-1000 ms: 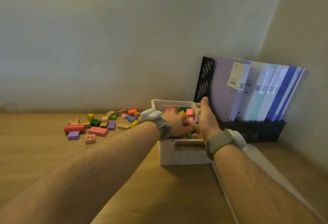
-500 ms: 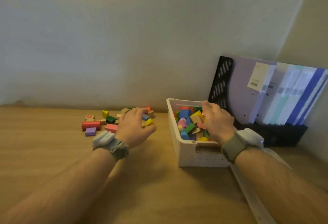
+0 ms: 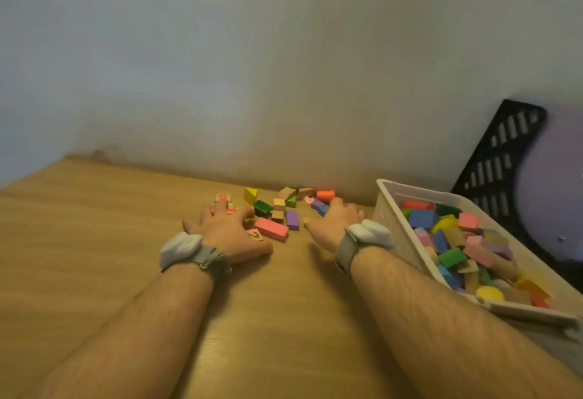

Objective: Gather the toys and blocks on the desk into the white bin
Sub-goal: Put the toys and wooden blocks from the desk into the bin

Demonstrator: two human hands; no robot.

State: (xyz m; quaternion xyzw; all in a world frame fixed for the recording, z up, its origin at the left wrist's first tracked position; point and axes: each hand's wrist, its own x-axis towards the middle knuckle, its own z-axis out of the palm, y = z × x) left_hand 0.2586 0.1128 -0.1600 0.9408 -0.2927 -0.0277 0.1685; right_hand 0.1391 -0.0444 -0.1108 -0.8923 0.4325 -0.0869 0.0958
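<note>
Several coloured wooden blocks lie scattered on the desk near the wall, among them a pink brick (image 3: 272,229), a purple block (image 3: 292,219), a green block (image 3: 262,207) and a yellow wedge (image 3: 250,195). My left hand (image 3: 227,230) lies spread, palm down, over the left end of the pile, covering a red cylinder. My right hand (image 3: 335,222) rests with fingers apart on the right end, beside a blue block (image 3: 323,209). The white bin (image 3: 397,228) stands at the right, filled with many blocks.
A black file rack (image 3: 498,158) with a lilac folder (image 3: 555,184) leans against the wall behind the bin. The wooden desk (image 3: 94,240) meets the wall just past the blocks.
Both hands have left the bin and moved left to the loose blocks. The view has swung left, so the bin now sits at the right edge.
</note>
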